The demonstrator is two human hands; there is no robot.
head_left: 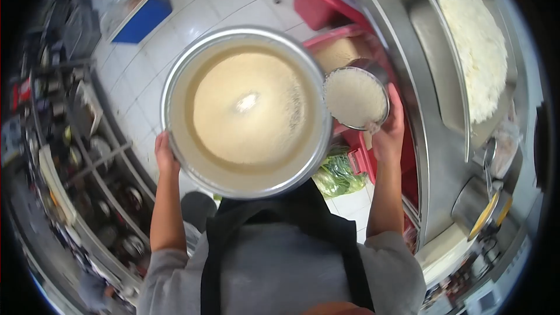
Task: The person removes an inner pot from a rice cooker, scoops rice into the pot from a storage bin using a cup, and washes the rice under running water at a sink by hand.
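A large round metal pot [179, 114] is in front of my body, with pale tan grain [245, 134], which looks like uncooked rice, spread over its bottom. My left hand [167, 153] is closed on the pot's left rim. My right hand [389, 131] grips a metal measuring cup [376, 71] filled with the same pale grain. The cup is held against or just beside the pot's right rim; I cannot tell whether they touch. Beyond the cup is an open red bin [318, 39] with more grain [338, 52] in it.
A steel counter [402, 52] runs along the right, with a deep tray [429, 29] of white cooked rice [475, 52]. Bagged leafy greens [338, 175] lie below on the tiled floor [233, 0]. A blue container [143, 20] stands at upper left. Wire shelving [96, 166] lines the left.
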